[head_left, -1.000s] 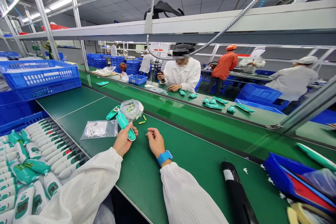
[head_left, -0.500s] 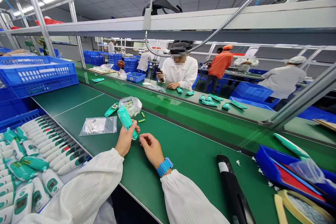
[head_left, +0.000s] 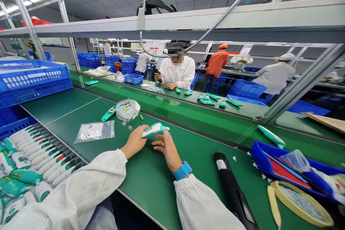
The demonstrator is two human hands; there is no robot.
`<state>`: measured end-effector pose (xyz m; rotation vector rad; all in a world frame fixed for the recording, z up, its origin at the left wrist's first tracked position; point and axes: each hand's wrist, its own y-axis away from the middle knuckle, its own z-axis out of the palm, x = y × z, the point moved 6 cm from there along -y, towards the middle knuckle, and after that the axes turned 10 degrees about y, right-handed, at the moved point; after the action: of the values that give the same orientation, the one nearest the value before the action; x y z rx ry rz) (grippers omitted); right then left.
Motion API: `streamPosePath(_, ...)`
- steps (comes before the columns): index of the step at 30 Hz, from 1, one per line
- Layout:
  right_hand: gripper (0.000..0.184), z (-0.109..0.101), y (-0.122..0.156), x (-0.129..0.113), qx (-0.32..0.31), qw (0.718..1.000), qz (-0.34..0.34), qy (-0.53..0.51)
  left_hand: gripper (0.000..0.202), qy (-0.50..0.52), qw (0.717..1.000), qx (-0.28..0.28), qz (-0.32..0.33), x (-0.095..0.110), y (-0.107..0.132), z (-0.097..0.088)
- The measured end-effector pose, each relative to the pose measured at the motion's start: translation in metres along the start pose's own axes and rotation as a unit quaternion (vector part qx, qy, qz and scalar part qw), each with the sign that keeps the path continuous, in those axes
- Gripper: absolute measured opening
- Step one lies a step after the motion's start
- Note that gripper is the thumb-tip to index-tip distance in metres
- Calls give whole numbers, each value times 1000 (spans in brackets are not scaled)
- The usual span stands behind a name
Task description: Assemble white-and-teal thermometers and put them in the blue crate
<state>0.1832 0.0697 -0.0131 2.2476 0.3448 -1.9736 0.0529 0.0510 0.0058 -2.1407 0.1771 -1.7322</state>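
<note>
Just over bench (head_left: 151,183), gripping thermometer (head_left: 155,129) in closed left hand (head_left: 136,141), pinching its middle with loosely curled right hand (head_left: 168,149); liable to slip from so light a pinch onto small parts (head_left: 130,128) just beyond left hand.

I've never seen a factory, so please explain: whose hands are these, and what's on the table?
The camera sits on a worker's head, so you look down at that worker's own hands. The left hand and right hand together hold a teal-and-white gadget over the green table. Near them lie a round bag and a flat bag of small parts. A tray at the left holds similar gadgets, and a black tool lies at the right. Another person works across the table.
</note>
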Motion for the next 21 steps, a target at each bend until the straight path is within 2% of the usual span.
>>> streamPosePath(3, 49, -25, 12, -6, 11, 1000, 11, 9, 45, -59, 993, -98, 33, 7, 3, 32)
streamPosePath(5, 43, -41, 16, -5, 31, 999, 27, 10, 46, -83, 984, -152, 51, 11, 5, 49)
streamPosePath(8, 41, -66, 14, -1, 83, 996, 43, -4, 59, -169, 963, -193, 81, 14, 3, 53)
streamPosePath(10, 40, -81, 10, 2, 118, 991, 54, -10, 74, -270, 942, -185, 80, 8, -3, 43)
streamPosePath(11, 39, -87, 8, 5, 134, 989, 62, -12, 74, -314, 931, -172, 69, 3, -7, 36)
streamPosePath(15, 37, -101, 3, 13, 168, 982, 88, -22, 38, -383, 914, -131, 14, -22, -20, 16)
streamPosePath(21, 37, -104, 4, 20, 183, 976, 112, -27, 32, -436, 893, -113, 13, -37, -39, 18)
